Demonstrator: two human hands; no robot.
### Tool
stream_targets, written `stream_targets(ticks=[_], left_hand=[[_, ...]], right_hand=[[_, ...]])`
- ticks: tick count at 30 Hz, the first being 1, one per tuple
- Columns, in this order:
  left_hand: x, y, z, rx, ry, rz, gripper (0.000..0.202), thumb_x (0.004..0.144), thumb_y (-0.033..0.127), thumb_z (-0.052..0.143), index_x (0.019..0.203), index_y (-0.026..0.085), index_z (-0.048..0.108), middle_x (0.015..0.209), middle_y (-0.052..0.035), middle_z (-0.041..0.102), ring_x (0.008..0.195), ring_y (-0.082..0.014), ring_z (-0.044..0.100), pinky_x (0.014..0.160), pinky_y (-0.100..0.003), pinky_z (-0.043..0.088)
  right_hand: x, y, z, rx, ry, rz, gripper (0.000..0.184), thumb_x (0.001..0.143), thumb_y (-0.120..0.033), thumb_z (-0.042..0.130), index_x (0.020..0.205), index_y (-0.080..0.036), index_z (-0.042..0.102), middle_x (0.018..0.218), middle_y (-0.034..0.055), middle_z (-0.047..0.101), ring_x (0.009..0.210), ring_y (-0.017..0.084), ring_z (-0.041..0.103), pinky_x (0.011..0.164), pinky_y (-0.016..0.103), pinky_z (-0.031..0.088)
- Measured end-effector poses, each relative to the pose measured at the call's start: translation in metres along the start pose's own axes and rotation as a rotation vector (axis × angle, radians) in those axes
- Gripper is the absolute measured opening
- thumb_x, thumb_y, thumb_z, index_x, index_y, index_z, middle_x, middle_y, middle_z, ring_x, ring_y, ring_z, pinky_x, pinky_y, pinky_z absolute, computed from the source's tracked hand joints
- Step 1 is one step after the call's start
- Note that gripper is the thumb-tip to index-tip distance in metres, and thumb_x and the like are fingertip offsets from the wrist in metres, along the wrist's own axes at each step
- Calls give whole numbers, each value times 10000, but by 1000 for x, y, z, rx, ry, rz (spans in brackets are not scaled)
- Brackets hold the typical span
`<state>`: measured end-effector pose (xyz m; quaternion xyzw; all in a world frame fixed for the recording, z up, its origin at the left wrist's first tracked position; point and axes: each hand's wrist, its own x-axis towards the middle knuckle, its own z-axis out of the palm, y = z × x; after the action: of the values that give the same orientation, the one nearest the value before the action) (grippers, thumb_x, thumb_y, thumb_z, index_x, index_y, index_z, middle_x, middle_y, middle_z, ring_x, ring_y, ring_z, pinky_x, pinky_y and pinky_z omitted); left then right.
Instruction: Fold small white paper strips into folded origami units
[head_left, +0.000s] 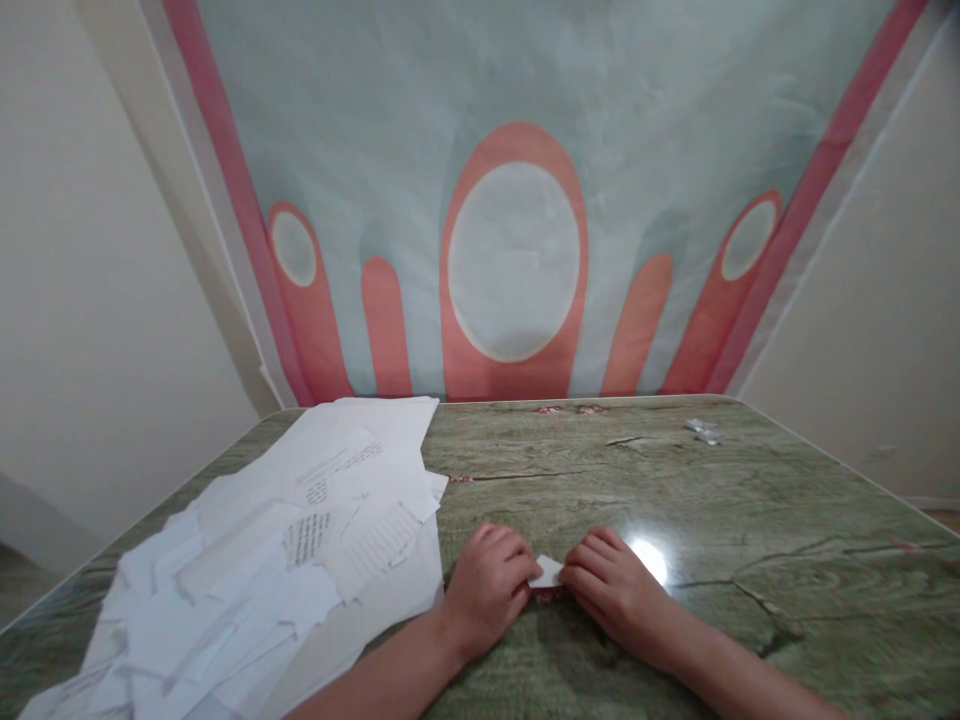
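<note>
A small white piece of paper (548, 571) is held between my two hands, just above the wood-patterned table (750, 500). My left hand (491, 585) pinches its left end with curled fingers. On the other side, my right hand (611, 585) grips the right end, fingers bent and close together. Both thumbs are mostly hidden. Part of the paper is covered by the fingertips, so its full size and any folds cannot be made out. A dark reddish patch shows on the table just beneath it.
A big heap of white paper sheets and torn pieces (247, 590), some printed, covers the table's left side. Small silvery scraps (703, 431) lie at the far right. Behind the table's back edge hangs a backdrop (405, 120) with orange shapes. Light glares beside my right hand.
</note>
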<state>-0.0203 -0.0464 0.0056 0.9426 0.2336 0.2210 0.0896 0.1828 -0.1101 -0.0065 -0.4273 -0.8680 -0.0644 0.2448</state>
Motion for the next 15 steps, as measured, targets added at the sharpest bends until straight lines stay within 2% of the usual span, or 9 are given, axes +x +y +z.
stream_targets(ticks=[2, 7, 15], left_hand=[[0, 3, 0, 6, -6, 13, 14, 805, 187, 593, 799, 197, 602, 828, -7, 593, 828, -168, 497, 746, -304, 334], [0, 4, 4, -12, -34, 17, 98, 830, 263, 591, 773, 185, 576, 827, -7, 583, 828, -166, 491, 751, -302, 335], [0, 3, 5, -103, -70, -99, 118, 843, 291, 579, 784, 191, 605, 814, -15, 570, 826, -171, 490, 730, -289, 347]], right_hand=[[-1, 0, 2, -14, -20, 4, 245, 931, -171, 373, 802, -183, 581, 743, 24, 576, 706, 158, 461, 707, 319, 326], [-2, 0, 6, 6, -50, 22, 248, 920, -180, 393, 761, -181, 583, 724, 27, 561, 706, 161, 454, 692, 318, 320], [-2, 2, 2, 205, -129, 229, 136, 891, -203, 484, 855, -211, 614, 814, 21, 581, 792, 163, 510, 729, 303, 360]])
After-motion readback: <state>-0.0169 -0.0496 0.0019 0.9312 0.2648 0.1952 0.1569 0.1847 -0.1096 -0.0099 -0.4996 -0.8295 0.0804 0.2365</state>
